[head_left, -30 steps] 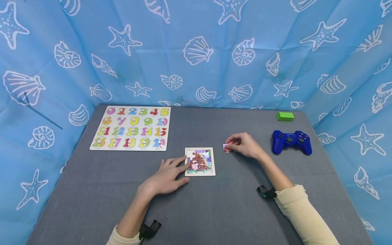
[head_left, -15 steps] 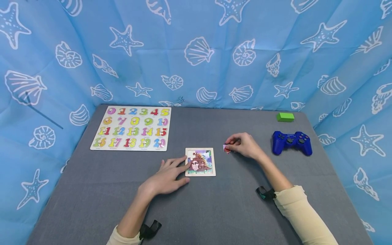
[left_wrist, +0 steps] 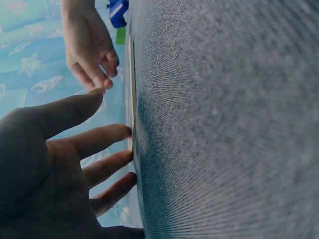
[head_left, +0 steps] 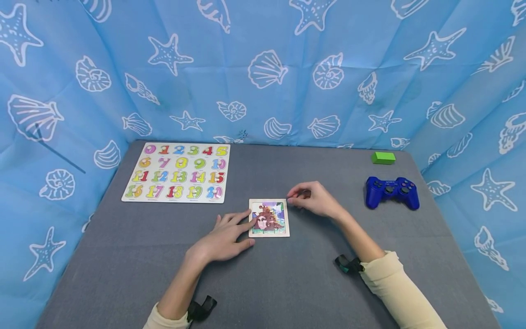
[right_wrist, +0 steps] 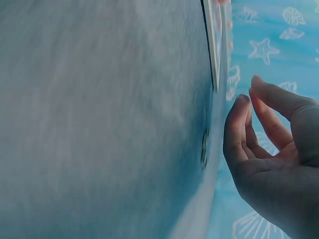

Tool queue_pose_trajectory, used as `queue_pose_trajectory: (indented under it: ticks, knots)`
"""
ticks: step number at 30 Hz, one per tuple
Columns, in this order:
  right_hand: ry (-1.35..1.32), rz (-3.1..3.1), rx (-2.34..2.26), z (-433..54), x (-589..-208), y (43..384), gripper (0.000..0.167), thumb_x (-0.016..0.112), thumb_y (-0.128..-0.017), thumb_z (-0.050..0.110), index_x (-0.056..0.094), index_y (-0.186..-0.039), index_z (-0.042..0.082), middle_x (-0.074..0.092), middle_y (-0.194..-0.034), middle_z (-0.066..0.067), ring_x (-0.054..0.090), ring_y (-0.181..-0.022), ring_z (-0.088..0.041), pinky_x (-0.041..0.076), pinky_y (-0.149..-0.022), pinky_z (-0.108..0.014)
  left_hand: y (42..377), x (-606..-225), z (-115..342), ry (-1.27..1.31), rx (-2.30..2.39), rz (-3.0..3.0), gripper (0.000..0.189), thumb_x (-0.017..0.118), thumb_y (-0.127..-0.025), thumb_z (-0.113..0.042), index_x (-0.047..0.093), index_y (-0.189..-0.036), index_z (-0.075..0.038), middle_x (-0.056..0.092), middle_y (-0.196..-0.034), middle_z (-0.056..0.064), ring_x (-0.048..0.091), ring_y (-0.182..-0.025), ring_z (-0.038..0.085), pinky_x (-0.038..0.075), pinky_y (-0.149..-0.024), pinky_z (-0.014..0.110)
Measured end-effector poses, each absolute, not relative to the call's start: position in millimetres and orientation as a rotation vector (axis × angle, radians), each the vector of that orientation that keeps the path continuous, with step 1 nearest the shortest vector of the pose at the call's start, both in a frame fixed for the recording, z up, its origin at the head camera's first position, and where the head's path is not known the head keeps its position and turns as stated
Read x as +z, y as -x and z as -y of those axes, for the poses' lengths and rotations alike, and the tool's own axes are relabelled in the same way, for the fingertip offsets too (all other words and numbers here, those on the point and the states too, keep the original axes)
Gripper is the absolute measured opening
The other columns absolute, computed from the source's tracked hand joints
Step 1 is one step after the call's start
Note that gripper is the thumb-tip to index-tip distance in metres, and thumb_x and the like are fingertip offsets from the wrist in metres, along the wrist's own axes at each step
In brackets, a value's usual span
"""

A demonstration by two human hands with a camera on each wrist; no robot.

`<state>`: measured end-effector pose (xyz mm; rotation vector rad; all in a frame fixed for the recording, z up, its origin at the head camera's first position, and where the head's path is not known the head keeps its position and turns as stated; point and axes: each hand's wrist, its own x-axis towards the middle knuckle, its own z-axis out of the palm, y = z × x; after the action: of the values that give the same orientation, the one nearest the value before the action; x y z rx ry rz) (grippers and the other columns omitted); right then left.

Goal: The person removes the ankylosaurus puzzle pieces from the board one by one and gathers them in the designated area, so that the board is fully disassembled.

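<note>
A small square jigsaw puzzle (head_left: 269, 224) in a pale wooden frame lies flat, its printed picture showing brown hair and a face; bare backing shows at its upper left. The left hand (head_left: 223, 235) rests with spread fingers on the frame's left edge, thumb lying apart near the lower left corner. The right hand (head_left: 312, 198) hovers by the frame's upper right corner, thumb and fingers bent toward each other; I cannot tell whether they pinch anything. Beneath it, in the right wrist view, loose puzzle pieces (right_wrist: 205, 148) lie on the table.
A white number board (head_left: 174, 172) with coloured numerals lies at the back left of the grey table (head_left: 263, 283). On the right are a blue game controller (head_left: 391, 192) and a green block (head_left: 383, 158). A blue shell-print curtain (head_left: 263, 100) stands behind and along both sides.
The right hand has moved left from the spot where a pinkish puzzle piece showed at its fingertips, up to the frame's corner. The left hand has kept its place.
</note>
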<state>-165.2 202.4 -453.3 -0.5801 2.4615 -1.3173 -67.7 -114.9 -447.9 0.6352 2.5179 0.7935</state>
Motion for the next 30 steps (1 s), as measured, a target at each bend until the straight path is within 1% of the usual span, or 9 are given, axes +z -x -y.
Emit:
queue_pose_trajectory:
  ticks: [2, 8, 10, 13, 16, 19, 24, 27, 30]
  knots:
    - [0.590, -2.437, -1.321, -195.8, -452.4, 163.6, 0.013, 0.078, -0.100, 0.009, 0.080, -0.110, 0.001, 0.077, -0.095, -0.016, 0.068, -0.075, -0.014, 0.056, -0.064, -0.023, 67.6, -447.7, 114.7, -0.635, 0.797, -2.516, 0.060, 0.064, -0.110, -0.034, 0.048, -0.165, -0.014, 0.030, -0.180, 0.011, 0.028, -0.164, 0.042, 0.006, -0.127, 0.084]
    - [0.624, -2.390, -1.280, -177.3, -452.9, 162.9, 0.017, 0.078, -0.101, 0.011, 0.079, -0.114, 0.000, 0.077, -0.099, -0.014, 0.068, -0.079, -0.014, 0.056, -0.068, -0.022, 73.0, -474.0, 120.2, -0.687, 0.870, -2.542, 0.063, 0.061, -0.109, -0.047, 0.049, -0.165, -0.021, 0.032, -0.180, 0.008, 0.029, -0.161, 0.044, 0.007, -0.123, 0.088]
    - [0.640, -2.381, -1.257, -170.3, -452.7, 163.4, 0.018, 0.078, -0.100, 0.011, 0.079, -0.115, 0.000, 0.077, -0.100, -0.014, 0.067, -0.080, -0.014, 0.055, -0.069, -0.021, 74.9, -478.0, 120.8, -0.682, 0.872, -2.536, 0.063, 0.061, -0.109, -0.050, 0.048, -0.165, -0.024, 0.031, -0.181, 0.006, 0.029, -0.162, 0.043, 0.005, -0.123, 0.088]
    - [0.672, -2.362, -1.225, -159.1, -452.8, 164.9, 0.019, 0.078, -0.100, 0.012, 0.079, -0.116, 0.001, 0.079, -0.101, -0.012, 0.066, -0.079, -0.013, 0.052, -0.069, -0.020, 77.8, -490.3, 122.5, -0.695, 0.869, -2.552, 0.064, 0.061, -0.108, -0.054, 0.048, -0.165, -0.027, 0.031, -0.181, 0.004, 0.030, -0.162, 0.042, 0.006, -0.122, 0.089]
    - [0.722, -2.331, -1.204, -148.7, -453.9, 167.3, 0.019, 0.077, -0.101, 0.012, 0.080, -0.116, 0.001, 0.081, -0.103, -0.013, 0.067, -0.079, -0.010, 0.053, -0.070, -0.020, 77.8, -492.0, 123.2, -0.697, 0.868, -2.558, 0.064, 0.062, -0.108, -0.053, 0.048, -0.165, -0.027, 0.031, -0.181, 0.003, 0.030, -0.162, 0.040, 0.007, -0.122, 0.089]
    - [0.753, -2.318, -1.183, -140.5, -455.5, 170.3, 0.018, 0.077, -0.101, 0.011, 0.080, -0.114, 0.000, 0.081, -0.099, -0.013, 0.068, -0.080, -0.008, 0.055, -0.073, -0.019, 76.7, -487.9, 122.8, -0.707, 0.873, -2.554, 0.063, 0.060, -0.109, -0.053, 0.048, -0.165, -0.026, 0.031, -0.181, 0.004, 0.030, -0.162, 0.042, 0.008, -0.122, 0.089]
    - [0.737, -2.345, -1.112, -134.6, -457.1, 173.7, 0.015, 0.079, -0.099, 0.010, 0.082, -0.111, 0.002, 0.073, -0.087, -0.006, 0.059, -0.075, -0.008, 0.050, -0.069, -0.018, 72.8, -466.4, 118.7, -0.692, 0.851, -2.527, 0.061, 0.061, -0.110, -0.044, 0.049, -0.165, -0.019, 0.032, -0.180, 0.009, 0.030, -0.161, 0.044, 0.008, -0.123, 0.088]
    - [0.721, -2.351, -1.071, -133.0, -456.6, 174.9, 0.016, 0.079, -0.099, 0.010, 0.082, -0.113, 0.003, 0.068, -0.084, -0.002, 0.055, -0.072, -0.008, 0.046, -0.067, -0.019, 69.3, -449.4, 115.7, -0.647, 0.821, -2.508, 0.061, 0.064, -0.109, -0.038, 0.049, -0.164, -0.016, 0.031, -0.180, 0.009, 0.029, -0.163, 0.043, 0.007, -0.126, 0.085]
    - [0.719, -2.350, -1.042, -130.9, -456.0, 175.8, 0.017, 0.079, -0.098, 0.009, 0.082, -0.114, 0.004, 0.064, -0.082, -0.001, 0.052, -0.070, -0.009, 0.043, -0.065, -0.019, 68.3, -447.9, 115.5, -0.627, 0.791, -2.513, 0.060, 0.063, -0.110, -0.037, 0.048, -0.165, -0.015, 0.031, -0.181, 0.008, 0.029, -0.164, 0.042, 0.008, -0.127, 0.084]
